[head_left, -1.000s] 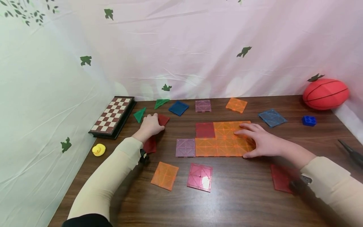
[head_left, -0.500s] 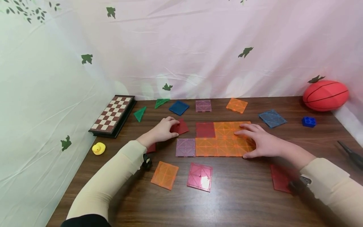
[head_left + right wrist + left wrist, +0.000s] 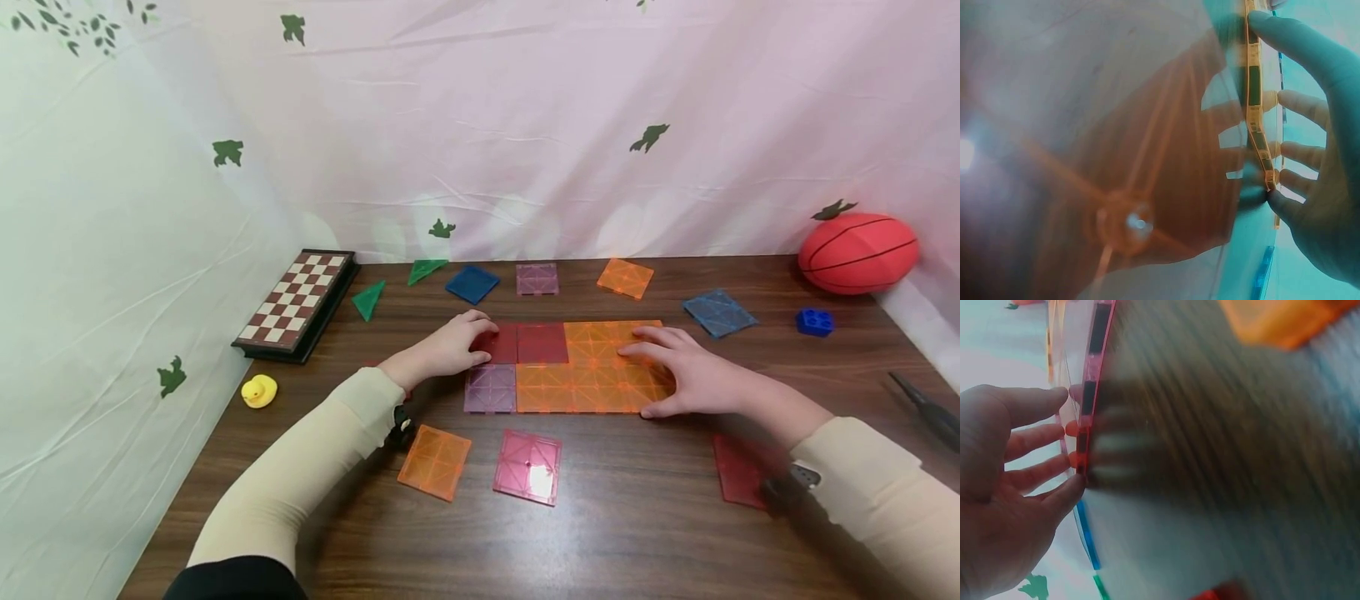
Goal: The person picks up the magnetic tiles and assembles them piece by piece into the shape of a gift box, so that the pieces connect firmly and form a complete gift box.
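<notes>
A flat patch of square tiles lies mid-table: several orange tiles (image 3: 600,375), a dark red tile (image 3: 542,342) and a purple tile (image 3: 491,388). My left hand (image 3: 450,346) presses a second red tile (image 3: 501,343) flat, right against the dark red one. In the left wrist view the left hand's fingertips (image 3: 1075,428) touch that red tile's edge (image 3: 1091,387). Spread flat, my right hand (image 3: 675,371) rests on the orange tiles. The right wrist view has the right hand's fingers (image 3: 1291,100) against the orange tile's rim (image 3: 1252,94).
Loose tiles surround the patch: orange (image 3: 435,450), pink (image 3: 528,467), red (image 3: 738,471) by my right forearm, blue (image 3: 472,284), purple (image 3: 537,279), orange (image 3: 626,277), blue-grey (image 3: 720,312), two green triangles (image 3: 370,300). Chessboard (image 3: 296,304) and duck (image 3: 258,390) left; ball (image 3: 858,252), blue brick (image 3: 816,321), dark tool (image 3: 926,408) right.
My left hand slid the red tile rightward from near the green triangle until it met the dark red tile. The right hand stayed on the orange tiles.
</notes>
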A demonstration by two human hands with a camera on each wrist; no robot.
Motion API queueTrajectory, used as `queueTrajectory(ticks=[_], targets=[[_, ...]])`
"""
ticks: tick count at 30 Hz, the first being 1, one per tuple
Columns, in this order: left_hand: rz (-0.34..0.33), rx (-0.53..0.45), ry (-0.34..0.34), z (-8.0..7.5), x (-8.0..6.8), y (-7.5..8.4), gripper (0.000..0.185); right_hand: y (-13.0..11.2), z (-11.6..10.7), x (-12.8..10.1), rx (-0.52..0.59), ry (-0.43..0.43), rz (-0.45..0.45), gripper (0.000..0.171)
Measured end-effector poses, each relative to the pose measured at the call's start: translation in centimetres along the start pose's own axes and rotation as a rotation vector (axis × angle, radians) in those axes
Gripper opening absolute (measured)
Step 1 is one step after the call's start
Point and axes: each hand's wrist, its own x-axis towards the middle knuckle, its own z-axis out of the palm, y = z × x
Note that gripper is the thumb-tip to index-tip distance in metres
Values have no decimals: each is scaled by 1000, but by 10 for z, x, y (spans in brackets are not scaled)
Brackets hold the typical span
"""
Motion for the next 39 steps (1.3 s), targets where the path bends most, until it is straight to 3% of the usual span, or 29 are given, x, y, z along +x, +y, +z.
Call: queueTrajectory(ticks=[7, 11, 17, 25, 32, 39], targets=[[5, 30, 30, 2, 1, 6, 47, 0, -2, 1, 4, 1, -1, 84], [60, 67, 32, 5, -2, 14, 51, 1, -2, 2, 0, 2, -8, 84], [142, 151, -46, 14, -10, 33, 70, 3, -3, 3, -15, 8, -19, 86], [101, 216, -122, 20, -17, 43, 90, 3, -10, 9, -50, 12, -18, 78], [88, 194, -137, 22, -20, 44, 92, 6, -28, 43, -43, 80, 62, 58], [77, 179, -138, 23, -21, 44, 92, 35, -43, 87, -4, 138, 215, 52]])
